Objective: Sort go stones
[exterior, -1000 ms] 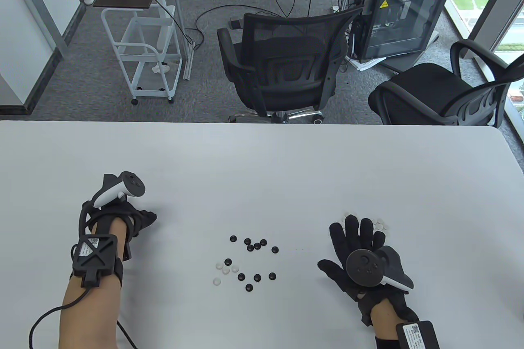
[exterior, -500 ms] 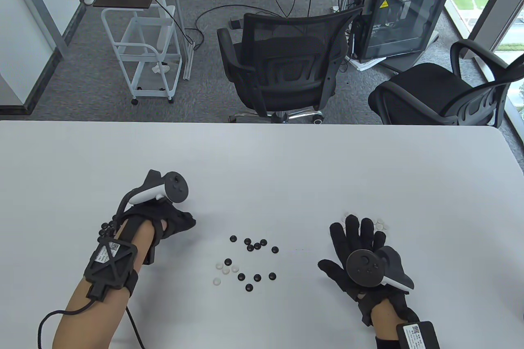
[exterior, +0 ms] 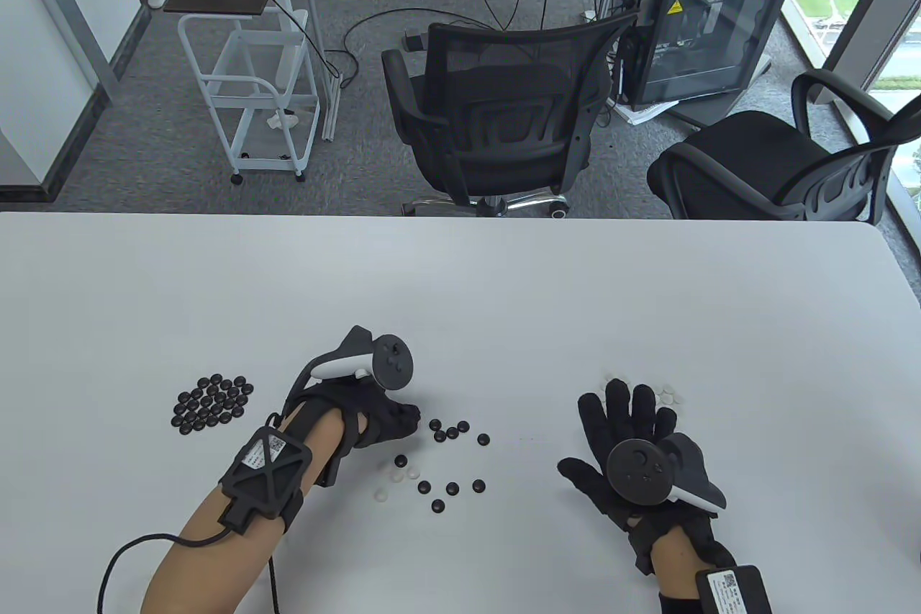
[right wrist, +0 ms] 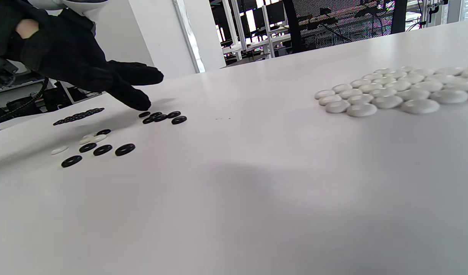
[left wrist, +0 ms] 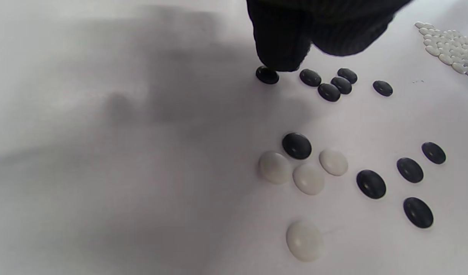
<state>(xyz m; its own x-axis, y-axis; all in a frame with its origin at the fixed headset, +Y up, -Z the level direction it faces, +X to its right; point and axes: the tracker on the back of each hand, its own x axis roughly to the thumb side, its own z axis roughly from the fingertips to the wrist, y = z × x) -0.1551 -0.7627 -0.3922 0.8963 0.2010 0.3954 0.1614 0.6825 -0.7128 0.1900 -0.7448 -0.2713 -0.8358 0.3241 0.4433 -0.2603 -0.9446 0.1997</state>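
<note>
A mixed cluster of loose black stones (exterior: 452,432) and white stones (exterior: 403,476) lies on the white table (exterior: 460,297) between my hands. My left hand (exterior: 410,417) reaches into its left end, and a fingertip (left wrist: 279,57) touches the leftmost black stone (left wrist: 267,75). I see no stone held between the fingers. A sorted pile of black stones (exterior: 214,402) lies to the left of that hand. My right hand (exterior: 611,427) rests flat with its fingers spread, partly over a sorted pile of white stones (exterior: 669,394). That pile also shows in the right wrist view (right wrist: 390,91).
Two black office chairs (exterior: 496,117) stand beyond the table's far edge, with a white cart (exterior: 252,88) and a computer case (exterior: 705,31) on the floor behind. The left glove's cable (exterior: 115,563) trails off the near edge.
My left hand has moved right from the black pile, uncovering it, to the left end of the mixed cluster. The right hand has not moved.
</note>
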